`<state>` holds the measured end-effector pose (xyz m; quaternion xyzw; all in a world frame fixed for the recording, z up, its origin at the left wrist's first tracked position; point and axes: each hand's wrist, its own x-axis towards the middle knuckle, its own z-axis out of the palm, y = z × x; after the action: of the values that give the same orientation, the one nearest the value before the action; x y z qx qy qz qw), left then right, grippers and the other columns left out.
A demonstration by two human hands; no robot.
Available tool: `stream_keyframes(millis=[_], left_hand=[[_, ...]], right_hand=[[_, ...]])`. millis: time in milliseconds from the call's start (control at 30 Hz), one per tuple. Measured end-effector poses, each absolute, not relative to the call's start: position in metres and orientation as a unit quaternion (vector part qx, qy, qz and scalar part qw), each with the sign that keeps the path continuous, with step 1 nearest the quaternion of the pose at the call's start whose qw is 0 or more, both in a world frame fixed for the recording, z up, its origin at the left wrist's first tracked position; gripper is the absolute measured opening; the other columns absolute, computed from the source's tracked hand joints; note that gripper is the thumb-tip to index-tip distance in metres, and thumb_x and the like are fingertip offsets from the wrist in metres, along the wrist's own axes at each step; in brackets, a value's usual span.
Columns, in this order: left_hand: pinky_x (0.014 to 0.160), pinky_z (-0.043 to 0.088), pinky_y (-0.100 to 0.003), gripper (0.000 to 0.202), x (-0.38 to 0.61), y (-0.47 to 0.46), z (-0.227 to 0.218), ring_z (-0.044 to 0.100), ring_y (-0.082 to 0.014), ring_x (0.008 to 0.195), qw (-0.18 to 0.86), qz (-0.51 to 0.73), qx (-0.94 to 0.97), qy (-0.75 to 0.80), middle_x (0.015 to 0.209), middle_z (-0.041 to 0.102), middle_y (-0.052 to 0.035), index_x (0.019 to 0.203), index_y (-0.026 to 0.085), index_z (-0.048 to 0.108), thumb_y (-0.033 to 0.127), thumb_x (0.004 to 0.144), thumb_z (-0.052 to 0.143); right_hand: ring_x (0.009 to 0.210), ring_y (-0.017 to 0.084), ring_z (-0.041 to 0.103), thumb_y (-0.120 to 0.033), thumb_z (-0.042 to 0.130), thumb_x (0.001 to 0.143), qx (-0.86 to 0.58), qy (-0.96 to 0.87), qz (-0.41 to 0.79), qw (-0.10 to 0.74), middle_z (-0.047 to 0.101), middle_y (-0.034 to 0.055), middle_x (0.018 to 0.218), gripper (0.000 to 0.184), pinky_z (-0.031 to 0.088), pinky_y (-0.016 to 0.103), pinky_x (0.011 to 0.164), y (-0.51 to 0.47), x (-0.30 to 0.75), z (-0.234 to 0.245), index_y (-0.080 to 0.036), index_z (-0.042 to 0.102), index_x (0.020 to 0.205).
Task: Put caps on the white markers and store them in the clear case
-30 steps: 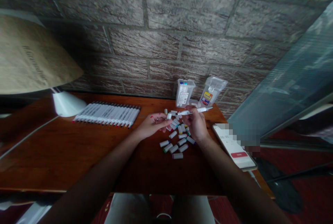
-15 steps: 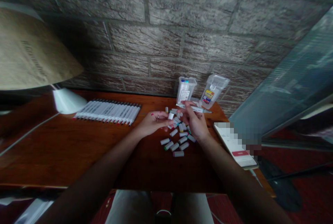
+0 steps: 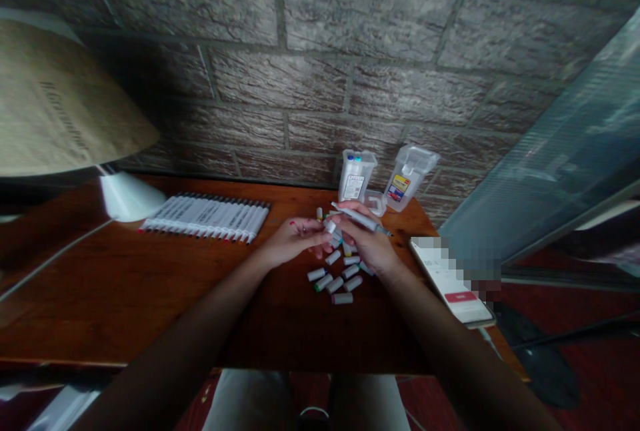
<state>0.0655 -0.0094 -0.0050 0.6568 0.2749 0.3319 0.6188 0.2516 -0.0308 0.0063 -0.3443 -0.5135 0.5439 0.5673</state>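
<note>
Head | right hand (image 3: 373, 244) grip clamped on marker (image 3: 361, 219) | left hand (image 3: 293, 239) grip pinching cap (image 3: 330, 226)

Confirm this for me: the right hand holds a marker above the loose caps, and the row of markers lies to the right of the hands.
Not quite. The head view shows the row of markers to the left of the hands. The right hand does hold a marker above the loose caps.

White marker (image 3: 361, 219), slim, slanted from upper left down to lower right, dark tip at the lower right end. Small white cap (image 3: 329, 225) just beside its upper left end (colour band too blurred to tell). Both above the scattered caps (image 3: 336, 280).
</note>
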Motion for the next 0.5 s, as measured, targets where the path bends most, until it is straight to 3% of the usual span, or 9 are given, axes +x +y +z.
stream_keyframes(millis=[133,333,500], left_hand=[[0.062,0.051,-0.027,0.060,0.0641,-0.0091,-0.0074,0.066,-0.0146,0.059,0.658,0.327,0.631,0.248,0.076,0.075,-0.0099,0.085,0.010,0.073,0.070,0.079,0.067],[0.063,0.050,-0.025,0.045,0.0633,-0.0090,-0.0079,0.066,-0.0131,0.061,0.660,0.327,0.631,0.244,0.083,0.077,-0.0082,0.096,0.011,0.073,0.053,0.080,0.077],[0.064,0.050,-0.025,0.040,0.0650,-0.0114,-0.0037,0.066,-0.0127,0.062,0.648,0.311,0.649,0.250,0.082,0.076,-0.0069,0.093,0.011,0.073,0.049,0.080,0.077]], right_hand=[[0.045,0.005,0.034,-0.038,0.085,0.071,-0.335,-0.471,0.563,0.591,0.049,-0.0095,0.058,0.034,0.022,0.021,0.042,-0.0268,0.2517,0.0058,-0.024,0.066,0.095],[0.044,0.005,0.028,-0.040,0.087,0.067,-0.340,-0.426,0.585,0.600,0.043,-0.0117,0.052,0.039,0.019,0.021,0.042,-0.0266,0.2510,0.0094,-0.023,0.064,0.094],[0.049,0.006,0.039,-0.040,0.086,0.069,-0.356,-0.435,0.584,0.585,0.052,-0.0087,0.059,0.037,0.024,0.020,0.044,-0.0274,0.2516,0.0043,-0.024,0.065,0.094]])
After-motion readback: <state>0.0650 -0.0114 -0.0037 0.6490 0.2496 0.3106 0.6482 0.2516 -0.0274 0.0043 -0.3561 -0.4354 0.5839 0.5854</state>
